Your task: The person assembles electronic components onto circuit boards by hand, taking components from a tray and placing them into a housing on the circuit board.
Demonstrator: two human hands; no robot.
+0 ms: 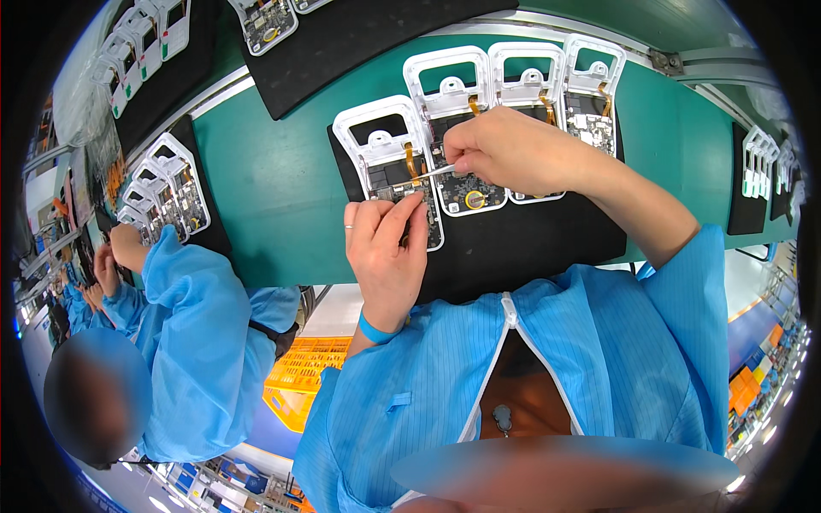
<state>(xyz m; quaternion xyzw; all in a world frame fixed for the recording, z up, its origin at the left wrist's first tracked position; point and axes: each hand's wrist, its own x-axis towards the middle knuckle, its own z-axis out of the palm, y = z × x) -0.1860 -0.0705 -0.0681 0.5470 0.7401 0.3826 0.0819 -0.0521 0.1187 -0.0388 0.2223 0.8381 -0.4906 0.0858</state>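
My right hand (513,152) comes in from the right, closed in a pinch on a pair of metal tweezers (439,172). The tweezers' tips point left, over the leftmost white device housing (374,112), close to the lower end of its orange flex cable (410,159). Below the tips, my left hand (386,248) grips this housing, fingertips bent down onto its dark circuit board (434,229). Those fingers cover part of the board. Beside it stands a second white housing (413,75) with a yellow-ringed round part (475,200) on its board, partly behind my right hand.
Two more open housings (528,53) (593,47) lie to the right on the black mat (530,244). The mat rests on a green table (274,179). At left a co-worker in a blue smock (197,342) handles similar housings (175,175). An orange crate (312,368) stands below the table edge.
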